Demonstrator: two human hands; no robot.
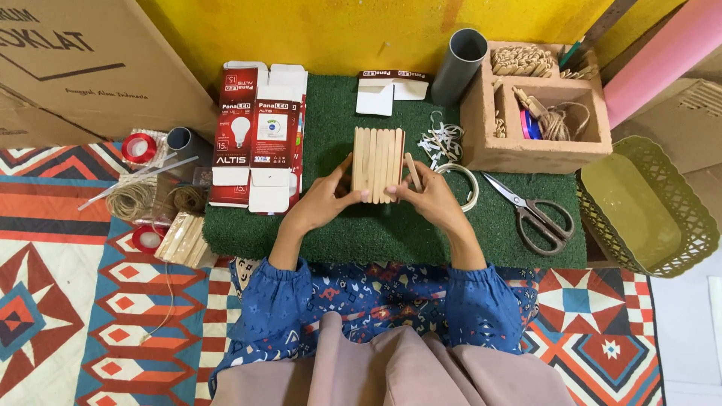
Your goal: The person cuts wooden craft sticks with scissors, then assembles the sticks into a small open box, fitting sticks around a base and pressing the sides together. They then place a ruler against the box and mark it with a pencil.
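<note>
**Holding a Row of Wooden Sticks on a Green Mat**

Pressing in from both sides, the left hand point(325, 201) and right hand point(430, 197) hold a flat row of sticks point(377, 164) that lies at the centre of the mat point(391, 233). The left fingers are closed against the row's 7 o'clock corner; the right fingers are closed against its 5 o'clock corner. A loose stick point(413, 171) stands tilted just beside the row at 3 o'clock, touching the right hand's fingers; whether it is pinched cannot be told.

Surroundings, read from the row:

- At 9 o'clock, a flattened bulb box point(256, 135), red and white, lies half on the mat.
- At 12 o'clock, a small white carton point(387, 92) lies opened.
- At 1 o'clock, a grey tube point(457, 66) leans against the yellow wall, with white scraps point(440, 141) near its foot.
- At 2 o'clock, a block organiser point(538, 146) holds twine and woven pieces in its compartments.
- At 3 o'clock, a white ring point(468, 180) lies just beside the right hand; scissors point(535, 214) lie beyond it, blades closed.
- Far at 3 o'clock, an olive basket point(650, 207) sits off the mat.
- At 8 o'clock, off the mat, a stick pile point(183, 239), twine point(131, 199) and two red tape rolls point(140, 147) rest on a patterned rug point(68, 301).

Blue patterned sleeves point(282, 301) cover both forearms.
</note>
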